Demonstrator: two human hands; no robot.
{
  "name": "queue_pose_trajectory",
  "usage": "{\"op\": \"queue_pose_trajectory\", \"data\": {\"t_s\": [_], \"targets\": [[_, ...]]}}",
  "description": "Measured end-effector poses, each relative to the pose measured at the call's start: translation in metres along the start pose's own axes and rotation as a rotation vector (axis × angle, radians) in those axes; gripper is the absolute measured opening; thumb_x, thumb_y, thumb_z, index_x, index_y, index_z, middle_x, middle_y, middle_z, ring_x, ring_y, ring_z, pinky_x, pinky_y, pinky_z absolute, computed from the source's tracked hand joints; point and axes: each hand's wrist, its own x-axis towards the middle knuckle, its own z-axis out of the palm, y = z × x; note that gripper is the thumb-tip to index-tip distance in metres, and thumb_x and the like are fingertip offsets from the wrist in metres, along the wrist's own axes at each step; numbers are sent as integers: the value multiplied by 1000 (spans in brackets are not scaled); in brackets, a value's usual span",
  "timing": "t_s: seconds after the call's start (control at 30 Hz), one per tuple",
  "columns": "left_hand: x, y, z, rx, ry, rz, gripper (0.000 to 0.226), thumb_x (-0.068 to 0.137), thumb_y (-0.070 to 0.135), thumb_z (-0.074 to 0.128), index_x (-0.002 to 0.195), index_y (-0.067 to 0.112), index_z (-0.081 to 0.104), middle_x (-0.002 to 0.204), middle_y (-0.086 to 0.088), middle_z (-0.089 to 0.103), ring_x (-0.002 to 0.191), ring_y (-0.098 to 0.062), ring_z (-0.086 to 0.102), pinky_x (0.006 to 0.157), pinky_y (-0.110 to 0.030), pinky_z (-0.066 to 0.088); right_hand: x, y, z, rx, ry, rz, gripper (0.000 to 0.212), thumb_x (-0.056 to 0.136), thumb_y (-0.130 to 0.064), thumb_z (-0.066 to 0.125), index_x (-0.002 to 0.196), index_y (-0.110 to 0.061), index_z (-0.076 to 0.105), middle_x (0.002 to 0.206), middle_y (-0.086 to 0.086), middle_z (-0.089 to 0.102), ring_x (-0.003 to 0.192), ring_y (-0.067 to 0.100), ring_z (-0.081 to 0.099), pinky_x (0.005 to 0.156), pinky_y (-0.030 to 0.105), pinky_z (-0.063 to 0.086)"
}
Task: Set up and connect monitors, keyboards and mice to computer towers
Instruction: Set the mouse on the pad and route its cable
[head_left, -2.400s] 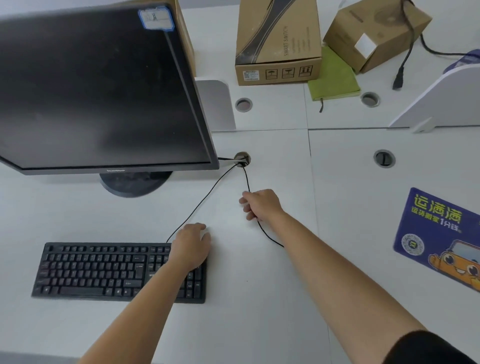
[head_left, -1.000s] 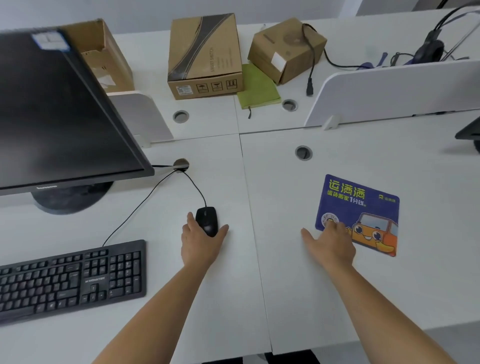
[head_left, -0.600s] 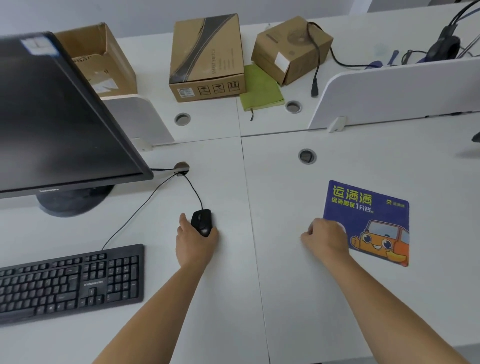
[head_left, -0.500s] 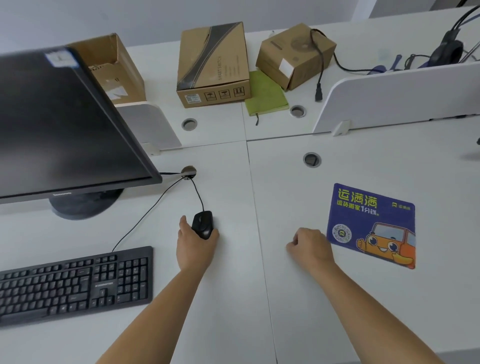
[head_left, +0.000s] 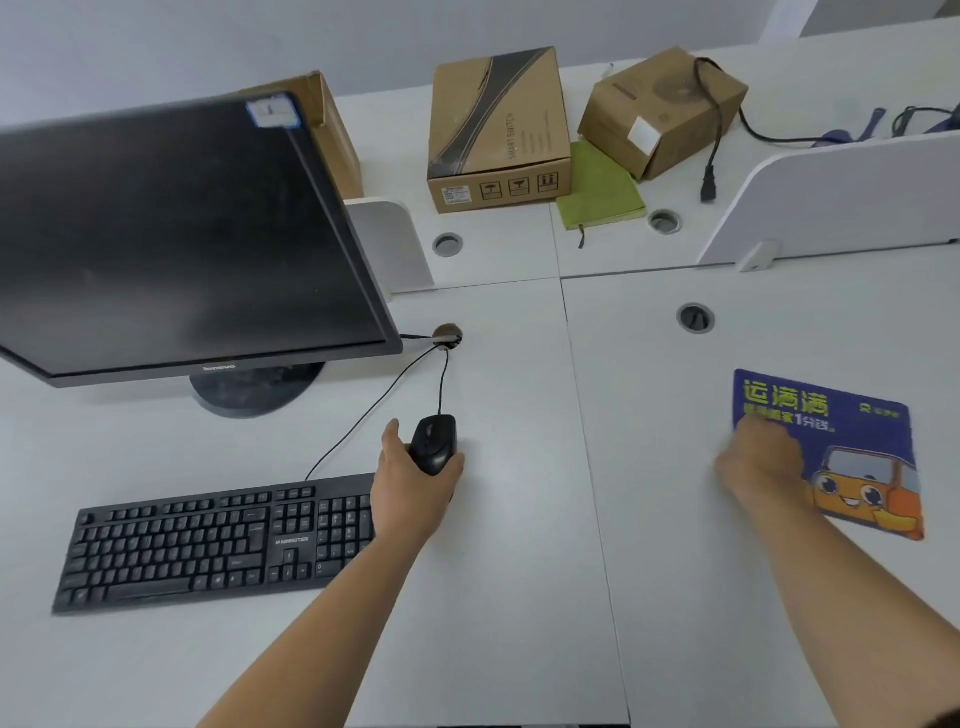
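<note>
Left hand (head_left: 415, 486) has the black mouse (head_left: 434, 441) cupped from behind, thumb up along its left side and fingers curled round the right, so that's a proper hold on it. The mouse sits on the white desk (head_left: 519, 597) just past the top right corner of the black keyboard (head_left: 208, 540), and the left wrist lies over that corner. The mouse cable (head_left: 441, 382) runs straight up from its nose into the round cable hole (head_left: 448, 335) by the lower right corner of the monitor (head_left: 182, 234). A second thin cable (head_left: 363, 415) slants from the same hole down to the keyboard's back edge. Right hand (head_left: 756, 460) is well off to the right, on the left edge of the blue mouse pad (head_left: 841, 415) with the orange cartoon car. It's motion-blurred, so I honestly can't tell if it's pinching the pad or just resting on it. The pad lies flat and a bit skewed on the neighbouring desk panel. The monitor is dark and stands on its round base (head_left: 254, 392), left of the mouse and behind the keyboard. Further back there's a cardboard box (head_left: 498, 130), a green notebook (head_left: 597, 192) tucked against it, and a smaller box (head_left: 649, 109) with a black power cord (head_left: 714, 135) draped over it. A white divider panel (head_left: 841, 202) stands on the right.
</note>
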Motion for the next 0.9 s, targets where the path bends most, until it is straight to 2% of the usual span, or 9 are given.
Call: {"op": "queue_pose_trajectory", "data": {"t_s": [0.1,0.2,0.4,0.47,0.53,0.63,0.73,0.83,0.9], "targets": [[4,1,-9,-6,-10,19,95,81,43,74,155,21,19,112,12,51,107,-23,57,86,-37,47,-38,-27,17,89,-62,-111,27,83,-7,61,109,-6,67,115,17,68,110,37,62,90,38,52],[8,0,-17,0,-12,38,94,81,44,75,154,20,21,111,11,51,110,-23,57,88,-38,47,-104,-70,43,258,-167,-271,35,84,-11,65,119,-12,69,120,6,69,113,28,62,93,32,48],[10,-6,-28,15,-9,46,94,80,43,76,154,18,23,124,1,58,115,-28,57,93,-41,46,-227,-139,96,283,-457,-599,35,87,-28,61,122,-22,66,118,-2,68,110,16,62,94,29,50],[11,-8,-30,25,-6,57,94,80,44,76,154,18,24,126,-1,58,115,-28,57,92,-40,46,-246,-147,101,378,-523,-586,37,93,-40,59,124,-21,65,117,-4,69,105,11,64,91,26,52],[11,-12,-30,37,-6,64,93,80,45,76,153,18,24,127,-1,58,115,-28,57,92,-41,47,-248,-144,100,442,-501,-547,39,95,-48,54,122,-23,65,115,-7,69,101,7,64,88,24,52],[6,-15,-23,71,3,80,88,80,46,74,150,20,27,130,-2,55,117,-28,56,91,-42,47,-222,-120,92,454,-266,-474,34,92,-45,60,120,-26,65,117,-8,64,107,10,59,88,23,47],[-5,-19,-7,95,1,65,86,80,48,72,148,18,29,135,-7,49,120,-29,52,89,-42,48,-189,-87,81,301,-65,-339,51,85,-47,66,130,-24,57,126,1,55,116,22,51,92,33,44],[-22,-23,16,95,-59,43,88,80,50,72,148,17,27,137,-9,45,121,-29,50,90,-40,47,-173,-63,76,212,-160,-234,70,84,-54,69,139,-19,44,133,6,47,121,24,49,87,31,47],[-31,-26,29,110,-105,34,89,82,52,71,149,18,24,138,-8,43,121,-28,50,89,-41,49,-175,-58,80,250,-223,-238,66,87,-51,69,138,-18,43,130,6,49,114,22,55,78,26,45]]}}
